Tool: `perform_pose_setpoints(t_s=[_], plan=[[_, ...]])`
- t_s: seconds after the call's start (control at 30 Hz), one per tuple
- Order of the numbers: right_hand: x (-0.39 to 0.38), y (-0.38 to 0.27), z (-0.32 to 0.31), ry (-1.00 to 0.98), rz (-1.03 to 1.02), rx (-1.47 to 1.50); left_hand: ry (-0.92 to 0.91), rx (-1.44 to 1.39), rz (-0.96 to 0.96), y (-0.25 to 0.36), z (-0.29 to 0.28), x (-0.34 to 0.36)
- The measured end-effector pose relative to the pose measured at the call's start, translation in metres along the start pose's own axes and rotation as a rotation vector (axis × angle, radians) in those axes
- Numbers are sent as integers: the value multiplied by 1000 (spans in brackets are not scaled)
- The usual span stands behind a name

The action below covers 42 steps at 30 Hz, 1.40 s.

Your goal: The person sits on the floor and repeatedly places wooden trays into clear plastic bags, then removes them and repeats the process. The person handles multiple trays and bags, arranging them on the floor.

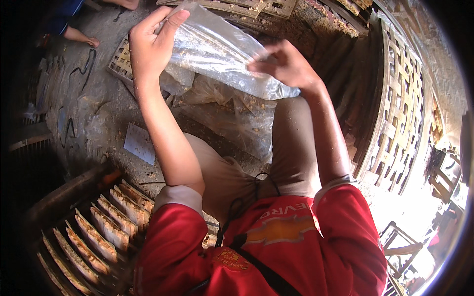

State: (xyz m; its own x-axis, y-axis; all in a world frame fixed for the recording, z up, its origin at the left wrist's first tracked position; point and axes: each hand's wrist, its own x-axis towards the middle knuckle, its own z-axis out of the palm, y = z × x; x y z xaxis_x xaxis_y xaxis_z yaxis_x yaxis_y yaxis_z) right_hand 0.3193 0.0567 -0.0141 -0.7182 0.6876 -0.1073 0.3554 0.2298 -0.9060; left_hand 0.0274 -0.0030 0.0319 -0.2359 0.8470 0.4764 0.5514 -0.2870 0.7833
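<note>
Head view: clear plastic bag (222, 54), thin, limp, slippery, probably light. Left hand (150, 42) pinching edge at 11 o'clock; right hand (286, 64) pinching at 1 o'clock.

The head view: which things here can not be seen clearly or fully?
- Clear plastic bag: whether anything is inside is hidden by glare and creases.
- Right hand: motion blur hides how its fingertips grip.
- Left hand: the grip behind the bag's edge is hidden.
- Rack of flat pieces: cut off by the dark rim and the red sleeve.
- Another person's foot: the rest is cut off by the top edge.
</note>
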Motion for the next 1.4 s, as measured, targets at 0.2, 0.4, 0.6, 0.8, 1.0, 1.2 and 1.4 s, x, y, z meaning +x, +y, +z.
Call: perform_pose_setpoints(t_s=[0.2,0.4,0.6,0.8,1.0,1.2,1.4], plan=[[-18,27,-21,-90,34,-79,64,-123,52,3,10,1],[-6,22,4,-36,124,9,114,-130,85,-2,-5,0],[-37,80,-43,61,52,-194,316,-127,121,-19,-18,4],[3,33,-58,681,-128,-45,524,-161,50,-13,-38,0],[9,8,-84,866,-253,-31,467,65,-80,-23,-50,2],[15,-4,-92,801,-325,-14,467,-289,-112,22,-46,0],[-34,-135,-92,1027,-846,-69,565,-458,268,77,-48,-3]])
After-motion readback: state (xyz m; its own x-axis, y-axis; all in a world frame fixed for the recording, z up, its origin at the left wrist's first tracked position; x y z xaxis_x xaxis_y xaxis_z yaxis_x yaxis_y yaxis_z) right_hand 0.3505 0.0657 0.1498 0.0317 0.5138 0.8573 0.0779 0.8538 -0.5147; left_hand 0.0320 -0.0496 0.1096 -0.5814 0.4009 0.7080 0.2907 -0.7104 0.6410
